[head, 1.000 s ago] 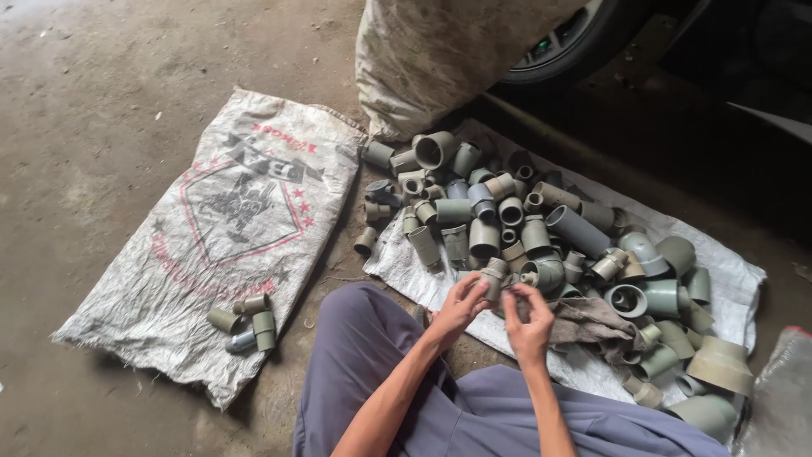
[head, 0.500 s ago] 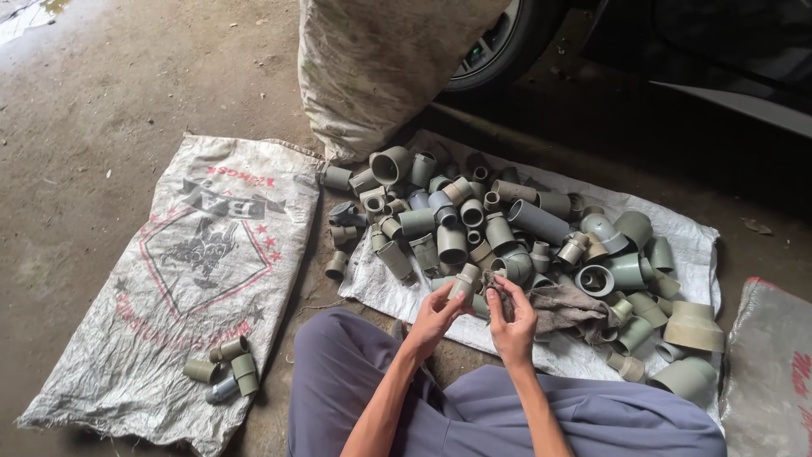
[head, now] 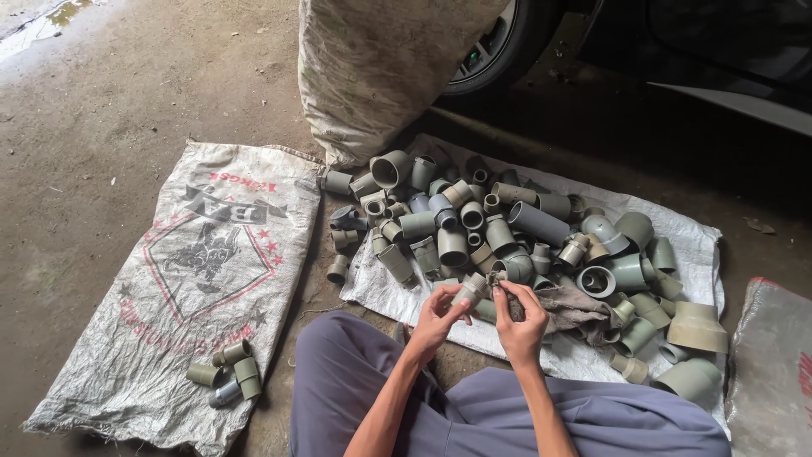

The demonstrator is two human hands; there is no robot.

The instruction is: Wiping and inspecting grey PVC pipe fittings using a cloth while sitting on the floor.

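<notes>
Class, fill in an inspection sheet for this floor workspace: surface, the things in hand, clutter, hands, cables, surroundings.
Surface: stained concrete floor, with a white woven sheet spread on it.
Things in hand: small grey pipe fitting, held over the sheet's near edge.
Clutter: heap of pipe fittings on the sheet; dirty rag; four sorted fittings on a printed sack.
Hands: left hand grips the fitting; right hand touches its end.
Cables: nothing seen.
Surroundings: filled sack, car tyre, another bag at right.

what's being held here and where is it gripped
The left hand holds a small grey-green pipe fitting by its lower end; the right hand pinches something at its upper end.
</notes>
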